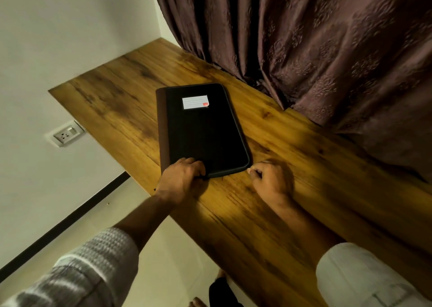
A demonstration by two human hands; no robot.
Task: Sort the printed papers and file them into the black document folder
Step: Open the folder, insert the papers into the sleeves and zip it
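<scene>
The black document folder (203, 131) lies closed and flat on the wooden table (268, 201), with a white label (195, 101) near its far end. My left hand (181, 178) rests on the folder's near left corner, fingers curled over its edge. My right hand (268, 178) sits just right of the near right corner, blurred, fingers curled with thumb and fingertip pinched at the folder's zipper edge; I cannot tell whether it holds a pull tab. No printed papers are in sight.
A dark patterned curtain (327, 49) hangs along the table's far right side. A white wall (58, 38) with a power socket (65, 135) stands at the left. Light floor (163, 271) lies below the table's near edge.
</scene>
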